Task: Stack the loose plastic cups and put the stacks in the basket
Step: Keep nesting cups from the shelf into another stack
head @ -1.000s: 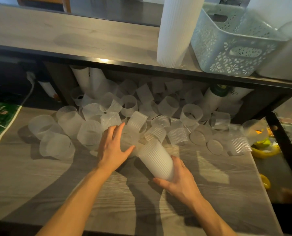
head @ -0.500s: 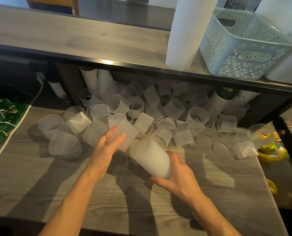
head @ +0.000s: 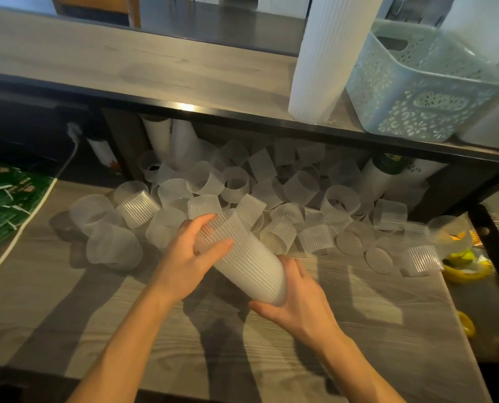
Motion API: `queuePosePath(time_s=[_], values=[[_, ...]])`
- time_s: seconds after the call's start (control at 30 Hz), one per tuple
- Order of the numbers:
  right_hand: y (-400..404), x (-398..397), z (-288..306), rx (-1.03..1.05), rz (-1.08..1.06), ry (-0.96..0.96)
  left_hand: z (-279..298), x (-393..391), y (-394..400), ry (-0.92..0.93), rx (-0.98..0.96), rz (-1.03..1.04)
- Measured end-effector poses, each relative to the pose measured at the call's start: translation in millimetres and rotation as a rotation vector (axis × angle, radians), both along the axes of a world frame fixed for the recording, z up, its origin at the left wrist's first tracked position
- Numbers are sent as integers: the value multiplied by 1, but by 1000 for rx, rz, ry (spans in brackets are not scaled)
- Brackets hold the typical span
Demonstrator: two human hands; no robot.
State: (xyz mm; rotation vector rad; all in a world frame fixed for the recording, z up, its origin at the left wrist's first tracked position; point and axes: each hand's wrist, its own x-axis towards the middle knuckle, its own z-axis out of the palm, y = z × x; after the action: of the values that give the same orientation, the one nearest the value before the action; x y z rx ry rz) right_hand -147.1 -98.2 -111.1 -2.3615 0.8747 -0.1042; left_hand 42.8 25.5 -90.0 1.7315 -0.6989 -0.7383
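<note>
Behind the tilted stack [head: 242,263], gripped by left hand [head: 188,264] and right hand [head: 297,301], loose cups [head: 283,205] crowd; basket [head: 417,91] above.

Head camera looks steeply down, close over the counter [head: 68,301], edges perhaps distorted.

A grey wood-grain counter [head: 68,301] fills the foreground, long dark shadows slanting across it. Above it runs a raised wooden shelf [head: 97,68] with a dark front edge, a bright glint of light [head: 184,106] on that edge. Beyond the shelf, dark glossy floor [head: 228,24] and a wooden chair leg [head: 135,11]. A white cable [head: 18,231] trails down the left side.
</note>
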Motion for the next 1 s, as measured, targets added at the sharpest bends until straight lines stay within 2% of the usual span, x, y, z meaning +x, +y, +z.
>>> queuePosePath(time_s=[0.13, 0.43, 0.5, 0.6, 0.73, 0.8, 0.87, 0.93, 1.0], values=[[1, 0, 0, 19, 6, -9, 6, -3, 0, 69, -16, -20], [3, 5, -5, 56, 26, -32, 0, -28, 0, -3, 136, -228], [6, 6, -8, 85, 34, -23, -5, -25, 6, 10, 104, -215], [10, 16, -12, 94, 48, -15, -18, -10, 16, -4, 7, 58], [12, 30, -15, 78, 63, 14, -40, 25, 38, -392, 56, 632], [13, 32, -17, 70, 68, 32, -51, 48, 55, -473, 154, 822], [14, 34, -19, 66, 72, 46, -65, 68, 67, -457, 320, 863], [17, 36, -22, 73, 78, 58, -76, 85, 74, -452, 486, 789], [19, 38, -23, 85, 79, 62, -80, 98, 73, -325, 579, 698]])
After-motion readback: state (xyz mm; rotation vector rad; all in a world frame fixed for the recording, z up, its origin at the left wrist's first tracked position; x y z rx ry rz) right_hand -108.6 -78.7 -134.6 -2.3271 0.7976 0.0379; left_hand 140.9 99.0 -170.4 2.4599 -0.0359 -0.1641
